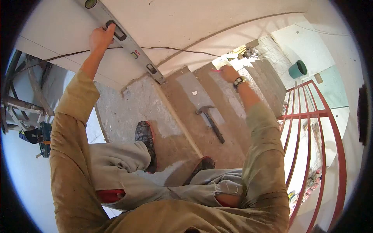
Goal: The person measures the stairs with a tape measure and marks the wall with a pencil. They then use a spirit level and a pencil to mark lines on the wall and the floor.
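Observation:
A long silver spirit level (134,48) lies against the white wall, its lower end at the edge of a concrete step. My left hand (101,38) grips it through the oval handle slot near its upper part. Out over the lower steps on the right, my right hand (229,73), with a watch on the wrist, is closed on a small pink or red object (216,71), mostly hidden by the fingers. A claw hammer (211,124) rests on a step between my right arm and my feet, touched by neither hand.
Concrete steps (182,87) descend to the right. A red metal railing (307,115) stands at the right, with a green bucket (297,69) beyond it. A dark cable (171,48) runs across the wall. Wooden scaffolding (23,103) and a tool bag (44,139) are at the left.

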Demonstrator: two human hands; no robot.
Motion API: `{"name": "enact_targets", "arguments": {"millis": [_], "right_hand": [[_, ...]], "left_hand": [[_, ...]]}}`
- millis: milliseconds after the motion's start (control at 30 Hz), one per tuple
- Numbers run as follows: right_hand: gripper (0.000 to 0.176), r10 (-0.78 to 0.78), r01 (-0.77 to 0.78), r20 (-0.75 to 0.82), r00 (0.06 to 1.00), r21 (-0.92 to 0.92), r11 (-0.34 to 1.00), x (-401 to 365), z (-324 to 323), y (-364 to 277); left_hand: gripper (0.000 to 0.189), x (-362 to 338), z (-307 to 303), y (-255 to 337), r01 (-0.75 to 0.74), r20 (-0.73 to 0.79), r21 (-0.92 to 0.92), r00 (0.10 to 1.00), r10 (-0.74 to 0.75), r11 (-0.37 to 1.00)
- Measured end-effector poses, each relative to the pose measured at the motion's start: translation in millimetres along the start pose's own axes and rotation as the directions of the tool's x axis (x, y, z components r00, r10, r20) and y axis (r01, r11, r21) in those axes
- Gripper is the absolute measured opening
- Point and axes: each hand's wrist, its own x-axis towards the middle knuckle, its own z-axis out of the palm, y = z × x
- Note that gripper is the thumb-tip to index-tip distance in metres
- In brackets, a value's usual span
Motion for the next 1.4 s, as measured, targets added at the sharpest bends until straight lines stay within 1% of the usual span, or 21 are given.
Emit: {"name": "enact_targets", "arguments": {"millis": [33,100,167,233,267,300,333,367,433,533,600,667,733,767,833,933,1033,1133,1200,1267,1400], "right_hand": [[0.023,-0.136,0.130,-0.011,0.991,-0.214,0.968,19,37,-1],[0.020,0.029,-0.008,0.094,0.995,-0.214,0.977,24,50,-68],[0.026,-0.167,0.227,0.191,0.967,-0.363,0.904,44,113,-88],[0.026,-0.264,0.410,0.380,0.887,-0.382,0.828,50,139,-127],[0.025,-0.160,0.196,0.256,0.953,-0.122,0.973,59,169,-135],[0.025,-0.014,-0.017,0.171,0.985,0.179,0.984,75,218,-135],[0.024,0.094,-0.152,0.162,0.982,0.400,0.904,80,233,-144],[0.022,0.201,-0.251,0.151,0.968,0.605,0.756,80,234,-161],[0.019,0.303,-0.333,0.203,0.931,0.813,0.477,80,225,-185],[0.021,0.394,-0.464,0.292,0.872,0.751,0.470,91,232,-196],[0.024,0.356,-0.357,0.151,0.922,0.686,0.634,120,286,-185],[0.027,0.250,-0.233,0.048,0.967,0.563,0.793,129,297,-183],[0.030,0.150,-0.150,0.034,0.988,0.420,0.895,135,296,-186],[0.032,0.132,-0.139,0.043,0.990,0.355,0.924,137,289,-193],[0.035,0.244,-0.263,0.106,0.964,0.260,0.929,144,280,-205],[0.035,0.219,-0.200,-0.043,0.975,0.270,0.942,144,277,-208],[0.034,0.267,-0.369,0.257,0.929,0.563,0.739,156,282,-203],[0.028,0.252,-0.480,0.409,0.877,0.731,0.486,150,267,-208],[0.022,0.323,-0.505,0.420,0.848,0.823,0.259,144,260,-218],[0.017,0.333,-0.484,0.430,0.839,0.869,0.097,134,242,-226],[0.014,0.284,-0.419,0.421,0.861,0.905,-0.071,115,198,-242]], "left_hand": [[0.053,0,1,-2,0.004,0.004,-0.015,1.000,-0.004,1.000],[0.052,-1,2,-1,0.013,0.008,-0.047,1.000,-0.013,0.999],[0.051,-3,1,-3,0.019,0.005,-0.079,1.000,-0.019,0.997],[0.050,-3,2,-4,0.011,0.005,-0.105,1.000,-0.010,0.994],[0.049,3,8,-8,0.055,-0.008,-0.101,0.998,-0.056,0.993],[0.048,7,8,-10,0.037,-0.013,-0.104,0.999,-0.038,0.994],[0.048,9,9,-13,0.022,-0.017,-0.103,1.000,-0.024,0.994],[0.047,5,8,-10,0.011,-0.016,-0.097,1.000,-0.012,0.995],[0.048,0,4,-7,0.071,-0.015,-0.117,0.997,-0.074,0.991],[0.048,1,4,-7,0.057,0.025,-0.097,0.998,-0.055,0.994],[0.049,1,1,-3,0.067,0.029,-0.113,0.997,-0.065,0.991],[0.048,1,1,0,0.086,0.031,-0.110,0.996,-0.083,0.990],[0.048,2,2,-2,0.086,0.019,-0.132,0.996,-0.084,0.987],[0.047,2,4,-5,0.074,0.010,-0.155,0.997,-0.073,0.985],[0.047,2,4,-6,0.069,0.009,-0.158,0.998,-0.068,0.985],[0.045,1,2,-2,0.084,0.020,-0.134,0.996,-0.083,0.987],[0.044,1,4,-4,0.110,0.021,-0.166,0.994,-0.108,0.980],[0.042,3,6,-6,0.138,0.031,-0.163,0.990,-0.135,0.977],[0.042,0,3,-1,0.146,0.028,-0.155,0.989,-0.143,0.977],[0.043,-3,0,2,0.126,0.035,-0.152,0.992,-0.122,0.980],[0.044,4,7,-7,0.098,0.041,-0.193,0.995,-0.092,0.976]]}}
